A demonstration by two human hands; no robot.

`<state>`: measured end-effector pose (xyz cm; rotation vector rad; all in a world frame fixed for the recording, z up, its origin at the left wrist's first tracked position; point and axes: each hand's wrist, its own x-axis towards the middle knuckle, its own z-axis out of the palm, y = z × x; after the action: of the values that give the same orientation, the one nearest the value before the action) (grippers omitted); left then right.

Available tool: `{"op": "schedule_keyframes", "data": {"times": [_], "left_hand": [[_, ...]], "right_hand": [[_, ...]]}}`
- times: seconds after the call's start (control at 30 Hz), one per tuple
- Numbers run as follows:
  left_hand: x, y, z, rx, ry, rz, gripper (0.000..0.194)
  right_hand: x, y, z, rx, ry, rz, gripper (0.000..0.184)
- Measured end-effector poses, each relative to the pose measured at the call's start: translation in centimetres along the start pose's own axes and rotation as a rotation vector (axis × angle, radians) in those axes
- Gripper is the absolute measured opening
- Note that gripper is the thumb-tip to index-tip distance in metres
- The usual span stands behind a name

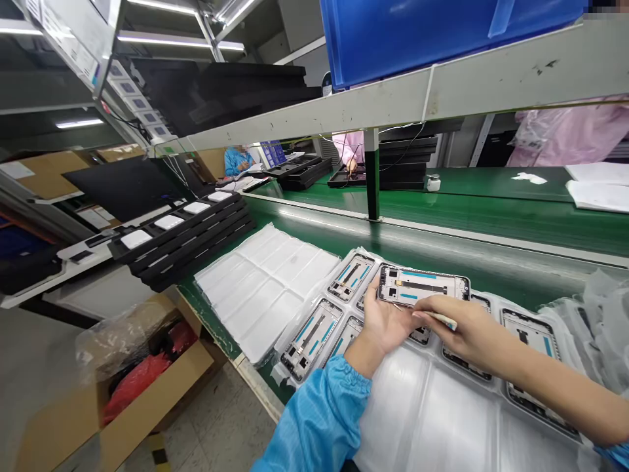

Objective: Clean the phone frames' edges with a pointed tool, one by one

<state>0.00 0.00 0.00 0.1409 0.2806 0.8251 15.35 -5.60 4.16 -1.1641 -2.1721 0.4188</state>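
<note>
My left hand (pixel 386 322) is wrapped round a phone frame (pixel 425 283), held tilted above a clear plastic tray. The phone frame shows its inner side, with a black flex cable and blue strips. My right hand (pixel 464 328) pinches a thin, pale stick-like tool (pixel 443 320), its tip close to the phone frame's lower edge; whether they touch I cannot tell. Under both hands, the plastic tray (pixel 422 400) holds several more phone frames (pixel 312 337) in its pockets.
Left of the tray lies a stack of empty white trays (pixel 275 282). Black trays (pixel 191 236) are piled farther left. Crumpled plastic film (pixel 590 328) sits at right. A metal shelf beam (pixel 314 121) crosses overhead, bearing a blue bin (pixel 442 39). An open carton (pixel 152 387) stands below. People work across the bench.
</note>
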Motion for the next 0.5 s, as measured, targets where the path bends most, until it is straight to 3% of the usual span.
{"op": "schedule_keyframes", "data": {"times": [0.2, 0.37, 0.43, 0.5], "left_hand": [[0.0, -0.1, -0.4, 0.053, -0.046, 0.001, 0.06], [0.2, -0.1, -0.6, 0.074, -0.039, -0.045, 0.066], [0.4, -0.1, -0.6, 0.093, -0.028, -0.072, 0.07], [0.5, -0.2, -0.6, 0.11, -0.014, -0.091, 0.072]], "right_hand": [[0.2, -0.4, -0.5, 0.084, 0.042, 0.118, 0.027], [0.5, 0.0, -1.2, -0.103, 0.241, 0.106, 0.031], [0.6, 0.7, -1.4, -0.207, 0.23, 0.083, 0.032], [0.6, 1.3, -1.4, -0.278, 0.125, 0.114, 0.033]]}}
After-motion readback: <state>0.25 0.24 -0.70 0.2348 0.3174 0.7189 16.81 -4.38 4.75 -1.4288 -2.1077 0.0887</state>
